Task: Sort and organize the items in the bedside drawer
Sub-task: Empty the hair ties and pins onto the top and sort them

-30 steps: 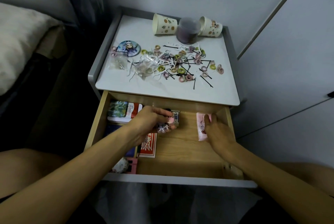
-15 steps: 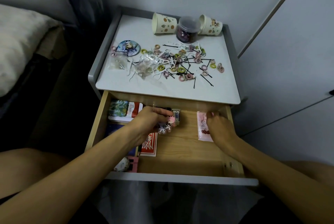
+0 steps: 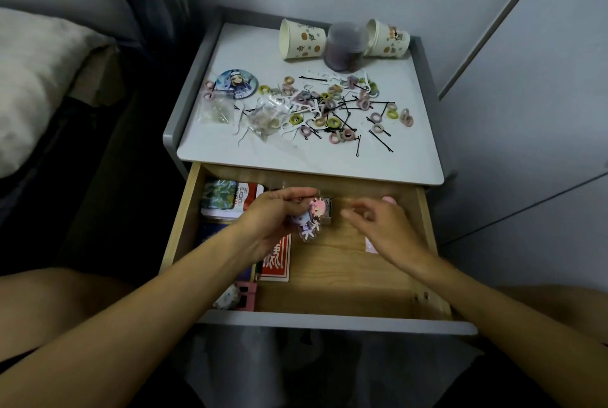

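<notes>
Drawer (image 3: 345, 295) pulled open, both hands inside

Left hand (image 3: 274, 215) pinches a small pink-and-blue figure charm (image 3: 312, 215) near the drawer's back. Right hand (image 3: 386, 230) hovers just beside it, fingers loosely bent, holding nothing, partly covering a pink packet (image 3: 370, 245). Card packs (image 3: 230, 200) line the left side.

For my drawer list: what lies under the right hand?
A pink packet lies under the right hand; only its far end and one near corner show. Its middle is covered.
</notes>
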